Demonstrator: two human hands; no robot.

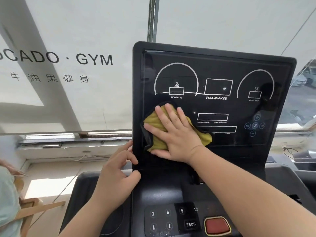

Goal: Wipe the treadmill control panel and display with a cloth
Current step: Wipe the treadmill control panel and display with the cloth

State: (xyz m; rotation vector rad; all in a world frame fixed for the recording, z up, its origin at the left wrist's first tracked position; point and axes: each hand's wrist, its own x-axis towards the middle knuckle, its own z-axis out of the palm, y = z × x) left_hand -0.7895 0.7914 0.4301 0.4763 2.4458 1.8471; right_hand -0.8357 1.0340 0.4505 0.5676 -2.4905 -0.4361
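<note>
The treadmill's black glossy display (217,74) stands upright in front of me, with white dials and boxes printed on it. A yellow cloth (158,142) with a dark edge lies flat against the display's lower left part. My right hand (172,132) presses on the cloth with straight, spread fingers. My left hand (118,175) holds the display's left edge, fingers curled round the frame. Below lies the control panel (171,218) with number keys, arrow keys and a PROG key.
A red stop button (217,225) sits right of the keys. Behind the display hangs a white blind (68,40) printed with GYM lettering. A person's sleeve (6,202) and a wooden frame (34,212) are at the lower left. A window (302,93) lies right.
</note>
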